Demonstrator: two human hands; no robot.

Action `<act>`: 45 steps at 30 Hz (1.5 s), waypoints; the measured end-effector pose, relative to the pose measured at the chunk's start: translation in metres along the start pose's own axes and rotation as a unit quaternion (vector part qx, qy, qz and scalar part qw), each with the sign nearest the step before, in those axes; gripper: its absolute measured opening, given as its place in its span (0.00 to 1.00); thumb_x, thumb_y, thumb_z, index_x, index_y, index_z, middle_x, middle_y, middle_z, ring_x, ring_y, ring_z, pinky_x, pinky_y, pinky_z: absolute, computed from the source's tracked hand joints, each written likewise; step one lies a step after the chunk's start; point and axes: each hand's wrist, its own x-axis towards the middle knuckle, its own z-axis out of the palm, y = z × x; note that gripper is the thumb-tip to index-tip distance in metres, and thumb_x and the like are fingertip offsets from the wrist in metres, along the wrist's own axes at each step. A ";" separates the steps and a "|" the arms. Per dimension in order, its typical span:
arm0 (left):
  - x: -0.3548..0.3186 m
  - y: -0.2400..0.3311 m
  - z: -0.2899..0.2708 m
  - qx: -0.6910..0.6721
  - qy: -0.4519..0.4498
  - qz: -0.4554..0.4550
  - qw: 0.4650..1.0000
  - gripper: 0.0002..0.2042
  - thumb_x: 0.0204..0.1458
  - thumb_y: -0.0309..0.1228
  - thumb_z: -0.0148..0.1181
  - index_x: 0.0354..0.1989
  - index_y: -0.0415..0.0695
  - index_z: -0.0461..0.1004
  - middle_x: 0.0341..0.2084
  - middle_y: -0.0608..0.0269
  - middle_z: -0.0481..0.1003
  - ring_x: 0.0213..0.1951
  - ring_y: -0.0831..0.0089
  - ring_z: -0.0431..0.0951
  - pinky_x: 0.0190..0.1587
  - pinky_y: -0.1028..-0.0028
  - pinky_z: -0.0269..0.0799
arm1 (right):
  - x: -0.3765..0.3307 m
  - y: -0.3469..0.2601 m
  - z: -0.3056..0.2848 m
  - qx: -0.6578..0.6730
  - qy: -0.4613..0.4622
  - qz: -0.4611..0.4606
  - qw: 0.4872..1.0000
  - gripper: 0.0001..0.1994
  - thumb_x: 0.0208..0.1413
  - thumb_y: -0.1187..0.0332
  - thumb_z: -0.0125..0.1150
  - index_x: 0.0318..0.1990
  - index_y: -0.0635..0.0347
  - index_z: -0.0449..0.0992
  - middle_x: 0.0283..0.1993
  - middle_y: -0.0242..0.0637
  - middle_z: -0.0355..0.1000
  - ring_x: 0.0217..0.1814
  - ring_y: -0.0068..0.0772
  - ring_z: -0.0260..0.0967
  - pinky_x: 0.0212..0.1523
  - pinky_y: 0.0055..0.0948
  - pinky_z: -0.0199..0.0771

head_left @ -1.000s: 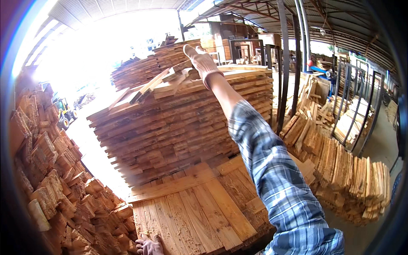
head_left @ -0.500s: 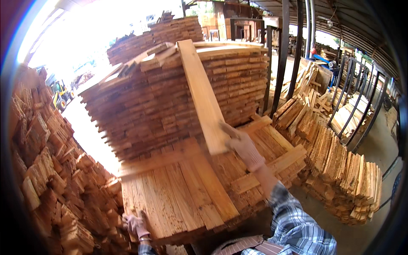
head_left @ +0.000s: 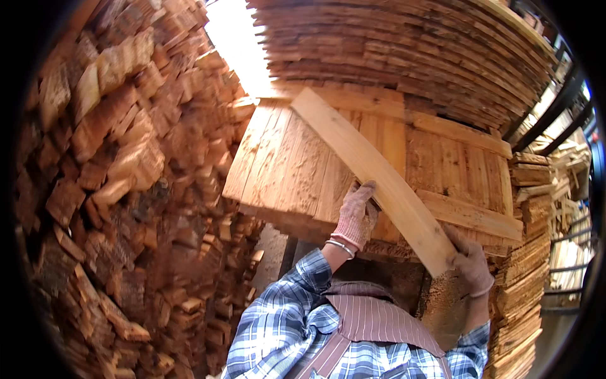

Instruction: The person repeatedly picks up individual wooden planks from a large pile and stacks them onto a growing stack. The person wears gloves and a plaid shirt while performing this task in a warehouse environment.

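A pale, flat wooden board (head_left: 379, 186) lies slantwise in front of me, over a layer of planks (head_left: 293, 161) set side by side. My right hand (head_left: 472, 268), in a pinkish knit glove and somewhat blurred, is closed on the board's near right end. Gloved the same way, with a bangle at the wrist, my left hand (head_left: 357, 218) grips the board's near edge around the middle, its fingertips on the wood. Crosswise boards rest on the planks: one along the far side (head_left: 353, 96) and another at the right (head_left: 470, 215).
Behind the planks rises a tall stack of boards (head_left: 391, 54). A large rough heap of cut wood pieces (head_left: 132, 158) fills the left side. More stacked boards (head_left: 521, 271) stand at the right, with dark metal bars (head_left: 562, 107) beyond them.
My right hand has brought the board down and nearer, from its raised, more upright position. My left hand has left the planks' near left corner and taken hold of the board. The view has tilted down and left.
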 end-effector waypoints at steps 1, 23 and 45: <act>-0.006 0.002 -0.003 -0.024 0.013 0.017 0.999 0.07 0.57 0.30 0.59 0.42 0.42 0.73 0.31 0.65 0.75 0.41 0.70 0.77 0.43 0.73 0.74 | 0.010 -0.006 -0.010 -0.055 0.000 0.024 0.998 0.35 0.44 0.74 0.61 0.65 0.73 0.64 0.65 0.44 0.67 0.65 0.32 0.64 0.64 0.31 0.64; 0.066 0.100 -0.089 0.899 -0.160 0.283 0.292 0.39 0.48 0.49 0.63 0.68 0.46 0.60 0.66 0.52 0.63 0.67 0.49 0.59 0.70 0.52 0.50 | 0.147 0.036 0.082 -0.578 0.062 -0.298 0.757 0.30 0.44 0.55 0.66 0.58 0.49 0.71 0.53 0.45 0.70 0.55 0.51 0.68 0.53 0.44 0.71; -0.090 -0.265 0.045 0.478 -0.428 -0.193 0.743 0.25 0.58 0.37 0.56 0.61 0.36 0.68 0.56 0.47 0.71 0.65 0.54 0.63 0.69 0.58 0.51 | -0.220 0.447 -0.157 0.403 0.508 0.161 0.744 0.20 0.55 0.54 0.62 0.47 0.58 0.79 0.39 0.40 0.77 0.40 0.34 0.76 0.38 0.36 0.77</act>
